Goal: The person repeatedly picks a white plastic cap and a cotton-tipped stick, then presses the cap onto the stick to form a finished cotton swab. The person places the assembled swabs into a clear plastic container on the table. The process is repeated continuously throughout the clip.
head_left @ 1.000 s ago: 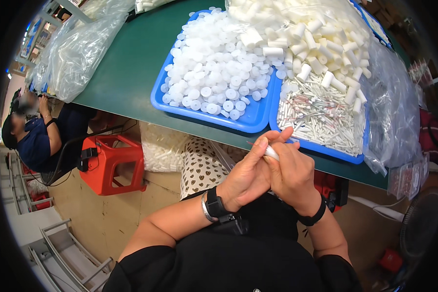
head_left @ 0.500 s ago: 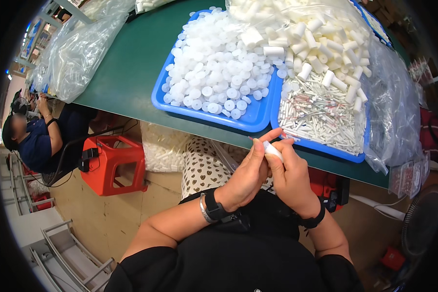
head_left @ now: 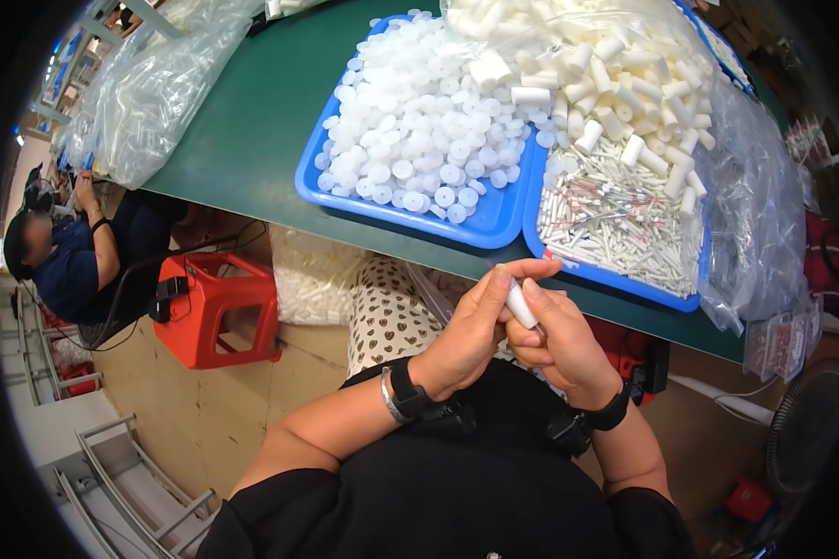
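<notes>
A small white cylinder (head_left: 520,306) is held between my two hands, just in front of the table's near edge. My left hand (head_left: 466,340) pinches its upper end, and a thin reddish tip pokes out beside the thumb. My right hand (head_left: 569,349) has its thumb along the cylinder's side and its fingers curled below. A short thin dark end shows at the cylinder's lower end; what it is cannot be made out. Just beyond the hands, a blue tray (head_left: 569,270) holds thin white sticks (head_left: 615,228), some with reddish wires, and thicker white foam cylinders (head_left: 625,88).
Another blue tray (head_left: 480,235) is piled with translucent white discs (head_left: 410,140) on the green table (head_left: 224,177). Clear plastic bags (head_left: 755,196) lie at both sides. A red stool (head_left: 205,312) stands to the left, near a seated person (head_left: 75,256). A fan (head_left: 811,419) is at right.
My right hand has shifted slightly down, its thumb moving along the cylinder. More of the cylinder and its lower end now shows. My left hand still pinches the upper end.
</notes>
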A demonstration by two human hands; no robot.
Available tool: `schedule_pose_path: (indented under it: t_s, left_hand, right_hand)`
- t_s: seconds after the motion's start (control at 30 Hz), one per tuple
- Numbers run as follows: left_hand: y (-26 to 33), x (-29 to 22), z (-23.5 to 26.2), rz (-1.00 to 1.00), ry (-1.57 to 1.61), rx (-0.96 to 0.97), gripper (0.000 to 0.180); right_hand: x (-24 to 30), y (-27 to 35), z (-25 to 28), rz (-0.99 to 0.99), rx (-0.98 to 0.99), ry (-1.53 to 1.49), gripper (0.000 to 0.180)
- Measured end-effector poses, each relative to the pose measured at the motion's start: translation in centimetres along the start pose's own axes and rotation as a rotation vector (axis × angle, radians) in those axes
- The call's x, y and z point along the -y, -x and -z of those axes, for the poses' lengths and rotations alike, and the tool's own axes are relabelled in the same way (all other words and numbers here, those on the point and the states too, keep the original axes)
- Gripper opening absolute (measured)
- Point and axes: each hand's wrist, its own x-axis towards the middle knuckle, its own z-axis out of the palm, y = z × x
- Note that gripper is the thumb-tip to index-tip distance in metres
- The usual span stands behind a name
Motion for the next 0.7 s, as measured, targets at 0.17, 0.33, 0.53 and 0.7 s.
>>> schedule_pose_path:
  t_s: [0.17,0.33,0.53,0.7]
  left_hand:
    - [0.2,0.7,0.1,-0.045,0.009,-0.046,0.063]
    - [0.6,-0.1,0.5,0.021,0.121,-0.058,0.064]
    - [0.6,-0.2,0.9,0.057,0.054,-0.069,0.054]
    - [0.7,0.7,0.7,0.001,0.055,-0.116,0.048]
  right_hand:
    - [-1.3,-0.3,-0.7,0.192,-0.129,0.388,0.040]
    - [-1.6,-0.5,-0.3,0.306,-0.170,0.677,0.029]
    - [-2.5,-0.9,0.1,0.519,-0.224,0.929,0.021]
    - [-2.2,-1.0,-0.1,0.748,-0.300,1.501,0.020]
